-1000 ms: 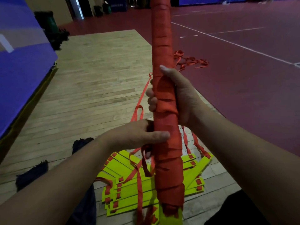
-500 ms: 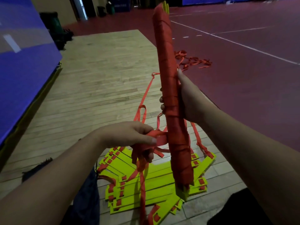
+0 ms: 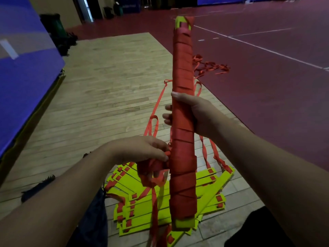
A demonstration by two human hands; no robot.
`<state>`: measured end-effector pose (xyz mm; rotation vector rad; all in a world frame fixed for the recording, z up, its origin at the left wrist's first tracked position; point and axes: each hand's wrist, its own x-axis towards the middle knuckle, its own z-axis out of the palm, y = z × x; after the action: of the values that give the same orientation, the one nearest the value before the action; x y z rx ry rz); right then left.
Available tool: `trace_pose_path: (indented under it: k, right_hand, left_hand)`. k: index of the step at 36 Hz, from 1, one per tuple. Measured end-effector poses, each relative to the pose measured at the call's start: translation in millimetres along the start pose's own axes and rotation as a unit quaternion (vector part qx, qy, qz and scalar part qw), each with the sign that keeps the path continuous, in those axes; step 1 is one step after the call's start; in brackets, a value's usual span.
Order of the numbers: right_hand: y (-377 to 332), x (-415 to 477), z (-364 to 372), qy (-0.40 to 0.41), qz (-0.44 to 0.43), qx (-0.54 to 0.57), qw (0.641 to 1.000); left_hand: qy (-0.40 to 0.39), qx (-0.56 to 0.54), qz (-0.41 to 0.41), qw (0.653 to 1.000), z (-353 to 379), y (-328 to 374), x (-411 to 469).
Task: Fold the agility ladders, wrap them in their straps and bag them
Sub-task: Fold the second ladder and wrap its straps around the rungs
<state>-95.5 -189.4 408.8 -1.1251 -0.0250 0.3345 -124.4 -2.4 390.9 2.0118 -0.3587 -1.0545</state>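
Observation:
A folded agility ladder bundle (image 3: 183,72), wound in red strap with yellow rung ends showing at top and bottom, stands nearly upright before me. My right hand (image 3: 193,113) grips its middle, thumb across the front. My left hand (image 3: 147,151) pinches a bunch of loose red strap (image 3: 150,171) against the bundle's lower left side. Below lies a second ladder (image 3: 142,207) as a fanned pile of yellow rungs on the wooden floor.
A dark drawstring bag (image 3: 92,213) lies under my left forearm. More red straps (image 3: 211,67) trail onto the maroon court. A blue padded wall (image 3: 23,68) runs along the left. A green bin (image 3: 57,25) stands far back.
The bundle has tipped back toward upright and sits lower, so its yellow top end shows. My right hand has wrapped round its front. My left hand keeps the loose strap by the bundle.

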Motion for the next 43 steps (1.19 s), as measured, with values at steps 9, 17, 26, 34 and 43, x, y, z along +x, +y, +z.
trace_pose_path:
  k: [9, 17, 26, 34, 43]
  right_hand:
    - [-1.6, 4.1, 7.5, 0.098, -0.042, -0.135, 0.985]
    - [-5.4, 0.0, 8.2, 0.071, 0.036, -0.032, 0.996]
    - [-9.5, -10.1, 14.2, -0.016, 0.041, -0.021, 0.999]
    - [0.7, -4.2, 6.9, -0.015, 0.014, -0.052, 0.998]
    - [8.2, 2.1, 23.7, 0.101, -0.071, -0.181, 0.976]
  left_hand:
    - [0.086, 0.010, 0.040, 0.995, -0.7, -0.7, 9.1]
    - [0.113, 0.039, 0.058, 0.991, 8.3, 1.1, 11.4]
    - [-0.005, -0.041, 0.122, 0.992, 12.1, 12.4, -2.6]
    - [-0.014, 0.055, -0.021, 0.998, 0.5, 2.8, -5.4]
    - [0.183, 0.213, 0.013, 0.960, 22.0, 1.7, 14.2]
